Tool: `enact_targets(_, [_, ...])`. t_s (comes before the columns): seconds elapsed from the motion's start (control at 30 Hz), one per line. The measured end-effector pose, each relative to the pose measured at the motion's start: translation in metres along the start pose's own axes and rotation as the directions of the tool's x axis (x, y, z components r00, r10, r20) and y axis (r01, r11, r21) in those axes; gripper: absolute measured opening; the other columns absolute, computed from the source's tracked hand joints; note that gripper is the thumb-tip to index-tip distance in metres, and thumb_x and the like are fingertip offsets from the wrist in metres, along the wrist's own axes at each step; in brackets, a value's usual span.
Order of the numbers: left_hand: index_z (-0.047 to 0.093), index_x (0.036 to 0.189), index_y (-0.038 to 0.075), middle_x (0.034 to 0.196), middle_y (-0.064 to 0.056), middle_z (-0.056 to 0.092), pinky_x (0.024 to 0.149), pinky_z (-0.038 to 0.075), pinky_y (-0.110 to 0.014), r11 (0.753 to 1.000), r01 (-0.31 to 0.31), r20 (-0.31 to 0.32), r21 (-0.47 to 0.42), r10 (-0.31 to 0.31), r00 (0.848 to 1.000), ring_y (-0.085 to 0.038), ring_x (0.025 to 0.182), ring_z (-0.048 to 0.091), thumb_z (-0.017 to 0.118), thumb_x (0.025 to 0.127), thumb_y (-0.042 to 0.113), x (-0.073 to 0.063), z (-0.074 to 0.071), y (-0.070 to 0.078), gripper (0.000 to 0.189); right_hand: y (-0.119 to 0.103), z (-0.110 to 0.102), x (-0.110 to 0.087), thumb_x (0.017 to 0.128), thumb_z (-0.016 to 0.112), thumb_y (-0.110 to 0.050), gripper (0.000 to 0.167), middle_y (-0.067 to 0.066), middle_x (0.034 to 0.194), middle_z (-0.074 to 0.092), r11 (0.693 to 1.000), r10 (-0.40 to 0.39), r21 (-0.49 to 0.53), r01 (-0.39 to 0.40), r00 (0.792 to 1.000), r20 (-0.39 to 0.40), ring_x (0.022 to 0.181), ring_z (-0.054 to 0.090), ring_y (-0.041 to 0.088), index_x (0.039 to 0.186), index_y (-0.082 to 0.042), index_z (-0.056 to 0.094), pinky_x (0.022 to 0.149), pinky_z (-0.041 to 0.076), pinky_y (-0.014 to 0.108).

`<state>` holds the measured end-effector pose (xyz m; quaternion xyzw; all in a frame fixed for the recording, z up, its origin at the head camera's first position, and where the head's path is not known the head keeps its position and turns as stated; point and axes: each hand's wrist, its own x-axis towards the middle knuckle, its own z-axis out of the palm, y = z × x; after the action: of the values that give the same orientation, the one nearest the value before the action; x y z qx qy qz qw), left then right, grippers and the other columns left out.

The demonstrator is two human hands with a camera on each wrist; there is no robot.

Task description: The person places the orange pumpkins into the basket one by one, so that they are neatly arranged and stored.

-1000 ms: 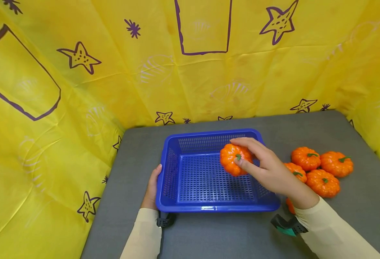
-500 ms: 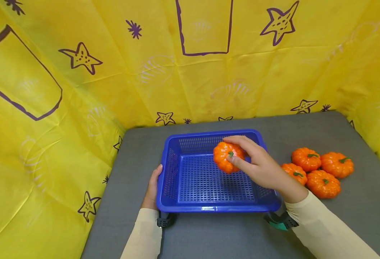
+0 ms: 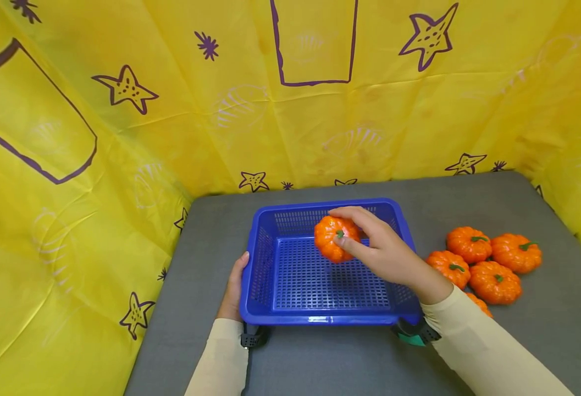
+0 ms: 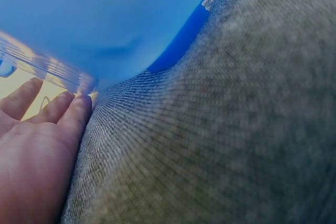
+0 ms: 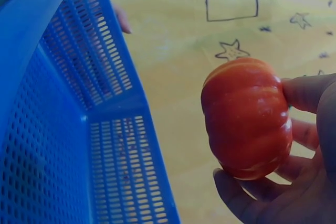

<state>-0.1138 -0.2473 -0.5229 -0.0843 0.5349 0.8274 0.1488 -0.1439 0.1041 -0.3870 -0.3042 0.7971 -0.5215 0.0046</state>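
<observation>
A small orange toy pumpkin (image 3: 326, 237) with a green stem hangs in the air over the blue plastic basket (image 3: 359, 319). My right hand (image 3: 386, 258) grips it, thumb by the stem and fingers around the far side. In the right wrist view the pumpkin (image 5: 244, 121) looks red and ribbed, apart from the basket wall (image 5: 128, 166). Fingers fairly straight, my left hand (image 3: 232, 289) rests against the basket's left side. The left wrist view shows this hand (image 4: 39, 156) with its fingertips at the basket's outer wall (image 4: 121, 19).
Several more orange pumpkins (image 3: 495, 283) lie grouped on the grey tabletop (image 3: 320, 363), right of the basket and partly behind my right forearm. A yellow cloth (image 3: 310, 132) with drawn starfish walls in the back and sides.
My right hand has carried the pumpkin leftward over the basket, from its right part toward the middle. The left hand and the basket stay in place.
</observation>
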Motion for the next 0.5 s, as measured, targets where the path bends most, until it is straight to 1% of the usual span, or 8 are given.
enact_targets(0.23, [0.055,0.148,0.006,0.119,-0.012,0.073,0.077,0.060,-0.038,1.000,-0.023,0.004,0.005,0.023,1.000,-0.024,0.095,0.071,0.045,0.106,0.061,0.001,0.000,0.000,0.070,-0.001,0.008,0.008,0.107,0.069,-0.013,0.045,0.007,0.143,0.061,1.000,-0.007,0.009,0.007,1.000,0.017,0.121,0.059,0.026,0.150,-0.010,0.060,0.093,0.059,0.045])
enact_targets(0.5, [0.055,0.148,0.006,0.120,-0.012,0.072,0.080,0.059,-0.038,1.000,-0.001,-0.009,0.009,0.001,1.000,-0.023,0.097,0.070,0.046,0.105,0.062,0.001,0.001,0.001,0.071,0.000,0.014,0.016,0.108,0.068,-0.015,0.043,0.006,0.144,0.060,1.000,-0.020,0.024,0.019,1.000,0.023,0.122,0.059,0.026,0.150,-0.010,0.060,0.096,0.058,0.046])
